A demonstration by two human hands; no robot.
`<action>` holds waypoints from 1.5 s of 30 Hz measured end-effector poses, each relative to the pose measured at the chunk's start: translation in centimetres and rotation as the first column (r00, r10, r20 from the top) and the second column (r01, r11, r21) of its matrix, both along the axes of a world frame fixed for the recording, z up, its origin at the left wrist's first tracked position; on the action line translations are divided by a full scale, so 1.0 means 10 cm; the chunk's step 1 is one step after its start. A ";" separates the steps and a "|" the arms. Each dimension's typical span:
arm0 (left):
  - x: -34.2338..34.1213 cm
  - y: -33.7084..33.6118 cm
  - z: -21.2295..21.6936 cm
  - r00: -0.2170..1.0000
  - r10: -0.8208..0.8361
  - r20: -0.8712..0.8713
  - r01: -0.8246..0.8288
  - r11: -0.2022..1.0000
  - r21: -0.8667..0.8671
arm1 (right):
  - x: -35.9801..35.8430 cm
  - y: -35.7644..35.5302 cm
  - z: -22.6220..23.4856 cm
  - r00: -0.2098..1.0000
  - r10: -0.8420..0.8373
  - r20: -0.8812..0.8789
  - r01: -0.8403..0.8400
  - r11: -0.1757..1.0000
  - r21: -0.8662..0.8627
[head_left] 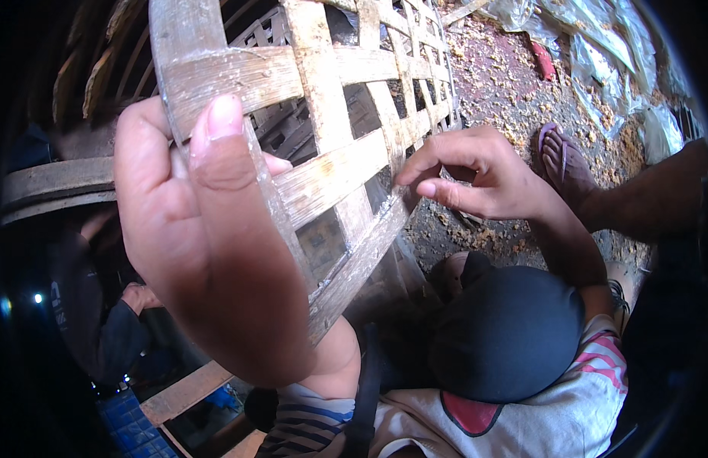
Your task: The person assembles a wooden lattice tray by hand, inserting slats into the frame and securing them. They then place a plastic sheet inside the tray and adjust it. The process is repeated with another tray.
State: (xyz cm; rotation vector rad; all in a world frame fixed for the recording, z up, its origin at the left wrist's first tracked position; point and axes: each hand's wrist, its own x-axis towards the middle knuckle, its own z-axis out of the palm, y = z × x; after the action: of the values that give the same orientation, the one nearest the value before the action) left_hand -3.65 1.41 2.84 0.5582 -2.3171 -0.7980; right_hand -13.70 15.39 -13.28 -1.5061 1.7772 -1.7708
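Head view: holding a woven slat lattice [335, 177] toward twelve o'clock, pinched thumb-to-fingers in the left hand [187, 214] at nine. At two o'clock, resting the half-curled right hand [480, 172] by the lattice's lower edge; cannot tell whether pinching. Beyond, toward two, a sandalled foot [565, 162] on littered floor [495, 91].
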 end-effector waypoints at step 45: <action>-0.05 0.02 0.05 0.988 -0.151 -0.025 0.151 0.988 -0.005 | 0.05 0.20 -0.07 0.927 -0.247 -0.281 0.347 0.849 0.399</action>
State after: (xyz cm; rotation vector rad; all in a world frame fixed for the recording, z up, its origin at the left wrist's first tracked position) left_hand -4.11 1.63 3.30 0.3717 -2.3582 -0.8664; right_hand -13.21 17.36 -13.99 -1.3235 2.4371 -1.2065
